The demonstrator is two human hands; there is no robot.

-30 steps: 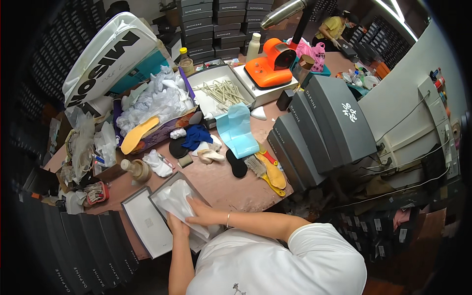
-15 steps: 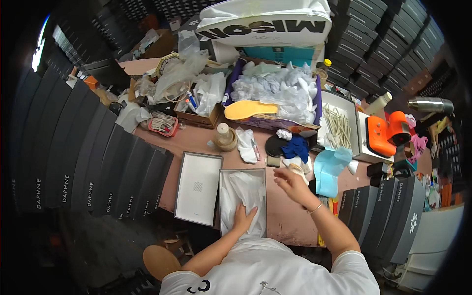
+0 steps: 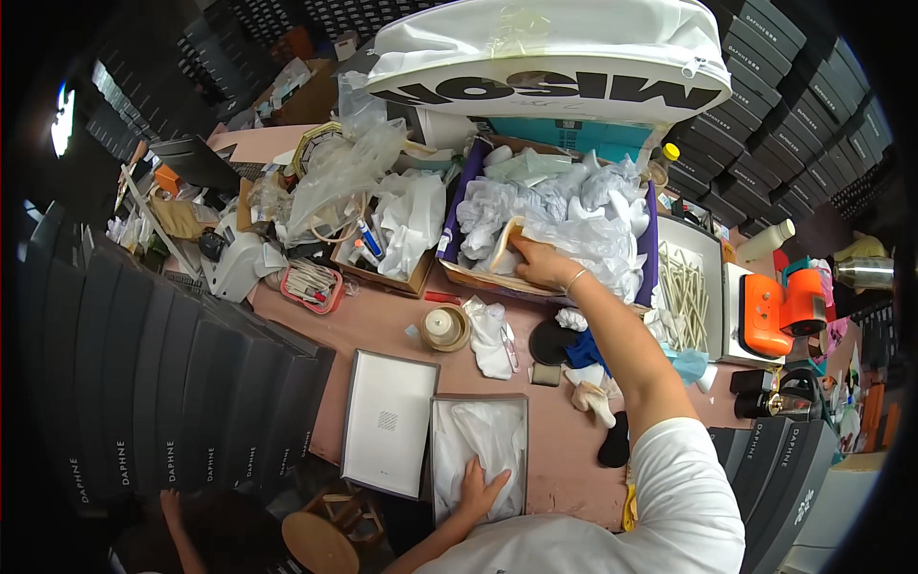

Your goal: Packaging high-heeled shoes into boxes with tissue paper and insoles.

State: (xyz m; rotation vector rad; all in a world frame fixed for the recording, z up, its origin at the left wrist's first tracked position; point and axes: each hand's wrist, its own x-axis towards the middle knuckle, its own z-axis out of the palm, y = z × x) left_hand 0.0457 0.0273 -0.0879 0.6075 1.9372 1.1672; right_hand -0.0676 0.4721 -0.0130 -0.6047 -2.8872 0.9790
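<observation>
My left hand (image 3: 483, 490) lies with fingers spread on white tissue paper (image 3: 483, 430) inside an open grey-rimmed shoe box (image 3: 525, 421) close to my body. At the front of a purple-edged carton (image 3: 653, 244), my right hand (image 3: 545, 263) grips a yellow insole (image 3: 504, 249), which is tilted up on its edge. Crumpled white tissue and plastic (image 3: 593, 206) fill this carton behind the hand. Left of the shoe box lies its lid (image 3: 387, 411), with the pale inside facing up.
Stacked dark shoe boxes (image 3: 191, 402) line the left, with more boxes (image 3: 779, 459) at the right. Mid-table sit a tape roll (image 3: 446, 327), white cloth (image 3: 490, 340) and a black round pad (image 3: 552, 342). White sticks (image 3: 684, 297) fill a box. Another person's arm (image 3: 182, 536) shows lower left.
My right hand has moved from above the table forward to the carton and taken hold of the insole, now tilted up. My left hand stays on the tissue paper. The whole view has shifted.
</observation>
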